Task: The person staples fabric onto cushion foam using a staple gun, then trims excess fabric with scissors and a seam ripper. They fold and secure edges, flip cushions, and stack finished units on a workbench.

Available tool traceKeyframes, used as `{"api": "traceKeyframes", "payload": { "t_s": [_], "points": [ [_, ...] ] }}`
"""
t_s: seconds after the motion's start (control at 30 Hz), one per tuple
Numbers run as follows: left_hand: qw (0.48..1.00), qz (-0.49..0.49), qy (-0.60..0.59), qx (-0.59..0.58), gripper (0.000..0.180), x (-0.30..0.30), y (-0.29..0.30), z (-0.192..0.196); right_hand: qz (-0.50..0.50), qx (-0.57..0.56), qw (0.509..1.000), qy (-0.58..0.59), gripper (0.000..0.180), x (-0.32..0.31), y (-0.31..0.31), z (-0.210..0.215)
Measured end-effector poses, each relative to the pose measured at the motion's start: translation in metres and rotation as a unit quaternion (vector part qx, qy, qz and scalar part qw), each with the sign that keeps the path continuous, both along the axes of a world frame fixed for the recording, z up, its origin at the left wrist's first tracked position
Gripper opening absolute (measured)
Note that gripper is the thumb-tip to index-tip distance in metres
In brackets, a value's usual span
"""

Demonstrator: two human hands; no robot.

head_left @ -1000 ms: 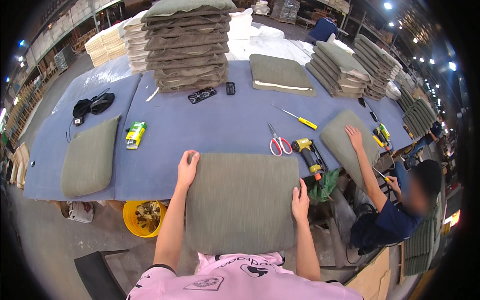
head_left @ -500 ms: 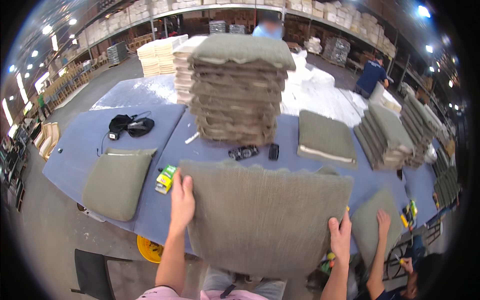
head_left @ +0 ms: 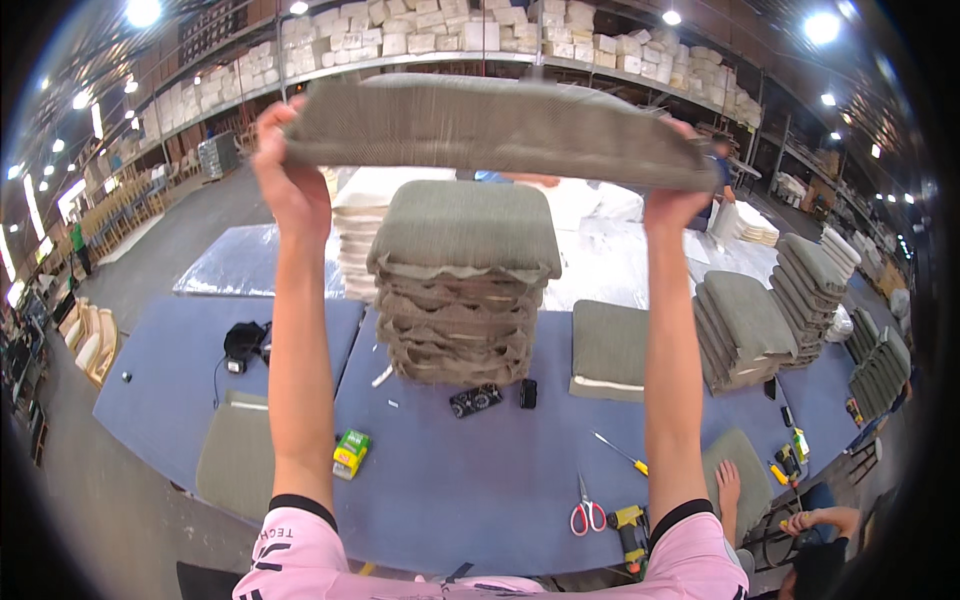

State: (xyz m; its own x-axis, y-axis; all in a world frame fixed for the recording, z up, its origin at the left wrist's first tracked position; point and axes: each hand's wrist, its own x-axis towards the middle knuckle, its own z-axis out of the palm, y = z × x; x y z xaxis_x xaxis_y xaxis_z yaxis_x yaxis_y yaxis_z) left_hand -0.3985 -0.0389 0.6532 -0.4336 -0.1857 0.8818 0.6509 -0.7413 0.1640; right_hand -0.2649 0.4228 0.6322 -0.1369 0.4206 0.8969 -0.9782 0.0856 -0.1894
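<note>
**Inspector:** State the position of the cushion.

**Assistant:** It is held aloft across the upper middle of the frame, seen nearly edge-on; its long axis runs left to right, tilting slightly down toward the right; it hangs directly above the tall stack of cushions at frame centre, clear of the top one, with a gap between.

**Inspector:** And the hands?

**Assistant:** The left hand grips the left end at upper left; the right hand grips the right end at upper right; each is closed on the cushion's edge, fingers wrapped over the far side and thumb underneath, as far as the view shows; neither hand is nearer the stack than the other, since both arms rise on either side of it.

**Inspector:** So the cushion lies between the fingers, not beyond them?

**Assistant:** Correct; it spans from one grip to the other; the stack lies below and between the forearms.

**Inspector:** Anything else on the table?

**Assistant:** Scissors and a drill at lower right; a screwdriver near them; a small green box at lower left; another person's hand rests on a cushion at the lower right edge.
</note>
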Motion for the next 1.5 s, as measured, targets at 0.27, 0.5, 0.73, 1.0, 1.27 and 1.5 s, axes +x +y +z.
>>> {"api": "traceKeyframes", "payload": {
  "t_s": [0.27, 0.5, 0.73, 1.0, 1.27, 1.5],
  "points": [
    [0.737, 0.511, -0.131, -0.422, 0.047, -0.146, 0.054, -0.271, -0.369, 0.197, 0.729, -0.541, 0.041, -0.118, 0.048, -0.262],
    [0.736, 0.509, -0.138, -0.425, 0.052, -0.169, 0.049, -0.273, -0.193, 0.079, 0.8, -0.563, 0.023, 0.1, -0.237, -0.539],
    [0.688, 0.603, -0.086, -0.394, 0.056, -0.072, 0.06, -0.242, 0.005, 0.243, 0.612, -0.752, 0.027, 0.271, -0.241, -0.597],
    [0.899, -0.425, 0.033, -0.102, 0.069, 0.263, 0.08, -0.135, -0.212, -0.076, 0.613, -0.758, 0.026, 0.369, -0.15, -0.557],
    [0.811, -0.581, 0.012, 0.066, 0.053, 0.389, 0.076, -0.125, -0.109, -0.171, 0.61, -0.766, 0.026, 0.444, -0.208, -0.571],
    [0.834, -0.54, -0.001, 0.109, 0.04, 0.442, 0.111, -0.123, -0.051, -0.162, 0.557, -0.813, 0.025, 0.513, -0.203, -0.595]
  ]
}}
